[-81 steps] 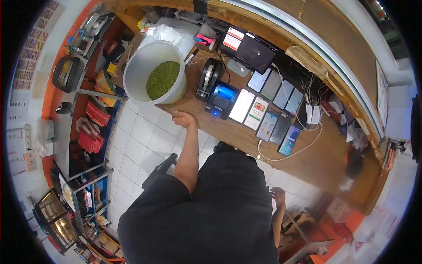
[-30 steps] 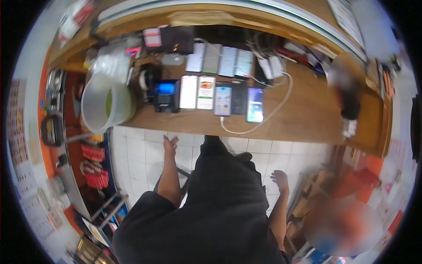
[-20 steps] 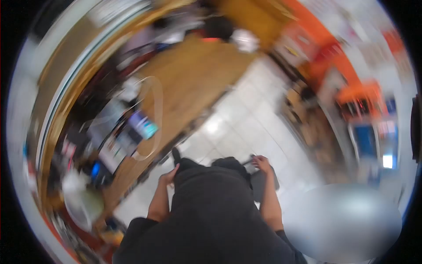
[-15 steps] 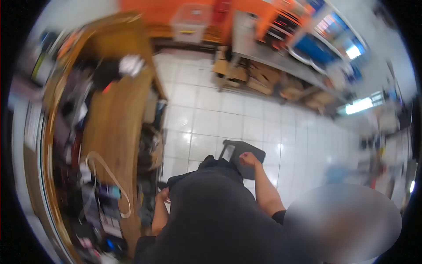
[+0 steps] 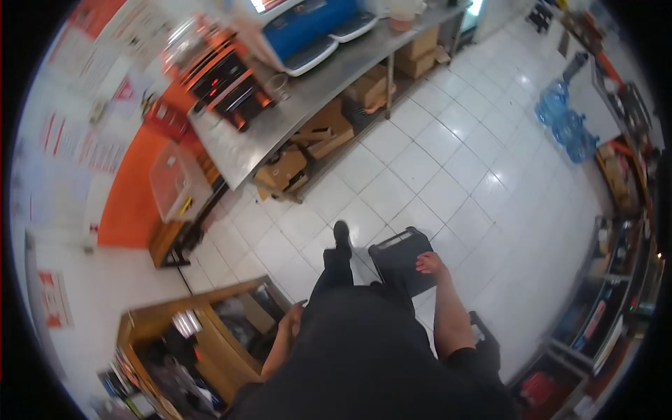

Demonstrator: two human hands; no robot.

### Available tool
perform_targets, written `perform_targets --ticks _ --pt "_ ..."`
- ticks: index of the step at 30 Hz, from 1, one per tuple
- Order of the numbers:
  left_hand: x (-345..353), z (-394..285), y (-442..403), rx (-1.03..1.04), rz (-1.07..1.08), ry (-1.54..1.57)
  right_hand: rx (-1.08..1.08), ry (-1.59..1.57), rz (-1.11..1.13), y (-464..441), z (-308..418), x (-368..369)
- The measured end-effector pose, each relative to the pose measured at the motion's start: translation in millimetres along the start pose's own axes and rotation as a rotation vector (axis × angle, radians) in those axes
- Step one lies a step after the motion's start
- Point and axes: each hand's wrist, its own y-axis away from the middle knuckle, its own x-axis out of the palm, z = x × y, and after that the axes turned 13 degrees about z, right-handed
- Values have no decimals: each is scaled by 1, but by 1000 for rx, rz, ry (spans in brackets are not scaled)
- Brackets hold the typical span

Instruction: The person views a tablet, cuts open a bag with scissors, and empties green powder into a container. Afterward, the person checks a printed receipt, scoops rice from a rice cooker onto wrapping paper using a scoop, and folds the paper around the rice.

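White tiled floor [image 5: 448, 196] seen from above, edged by a long metal table [image 5: 241, 140].

Wooden desk [image 5: 222, 350] is placed at lower left, near the person's left arm. Blue-and-white machine [image 5: 297, 38] and orange machine [image 5: 227, 80] are set on the metal table; cardboard boxes [image 5: 332, 129] are stored under it. Dark stool [image 5: 393, 257] is placed on the floor, just ahead and right of the body. Blue water bottles [image 5: 565, 126] are grouped at far right, well apart from the stool. Right hand [image 5: 429, 264] is held over the stool's right side, fingers loosely parted and slightly bent; contact cannot be told. Left hand [image 5: 290, 320] is held low beside the thigh, near the desk; finger state cannot be told, too dim and small.
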Motion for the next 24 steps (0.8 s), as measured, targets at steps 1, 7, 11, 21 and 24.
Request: perform_targets --ticks 1,7,11,21,24 --pt "-12 -63 13 -50 81 -213 27 7 10 -24 8 -2" --pt "-188 -129 -143 -123 157 -472 -71 -122 -180 -150 79 0" --pt "-264 -285 -262 -191 126 -891 -157 -67 -322 -184 158 30" --pt "-189 -643 -637 497 -246 -680 -98 -458 -474 -212 298 45" --pt "-215 -699 -807 531 -741 -1058 -3 -603 -533 -251 294 21"
